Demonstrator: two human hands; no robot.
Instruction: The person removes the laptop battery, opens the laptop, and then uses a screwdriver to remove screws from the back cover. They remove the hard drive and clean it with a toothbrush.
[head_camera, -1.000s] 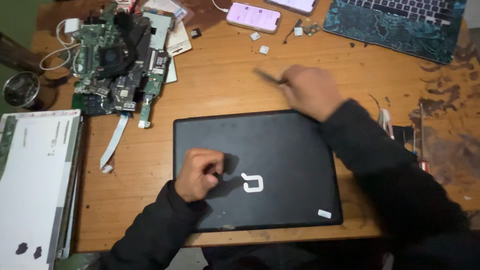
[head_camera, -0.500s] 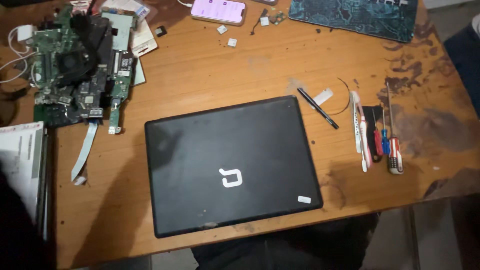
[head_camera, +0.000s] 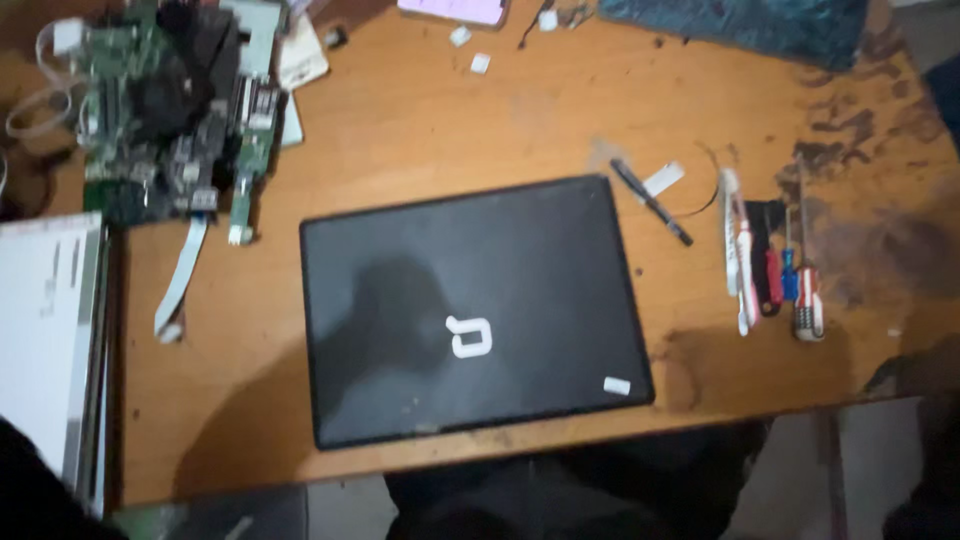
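Note:
A closed black laptop (head_camera: 470, 310) lies flat on the wooden table (head_camera: 420, 130), near its front edge, lid up with a white emblem and a small white sticker at one corner. Neither of my hands shows in the head view; only dark sleeves sit at the bottom left and bottom right corners. A black pen (head_camera: 651, 202) lies just right of the laptop's far corner, beside a small white strip (head_camera: 663, 179).
Several screwdrivers and slim tools (head_camera: 775, 270) lie in a row at the right. A green circuit board (head_camera: 170, 110) with a white ribbon cable (head_camera: 180, 280) sits at the back left. A pale flat panel (head_camera: 45, 340) lies at the left edge. A pink phone and a patterned laptop lie at the back.
Both hands left the laptop and the pen and went out of view. The pen stayed on the table. The camera shifted, so the laptop sits more central.

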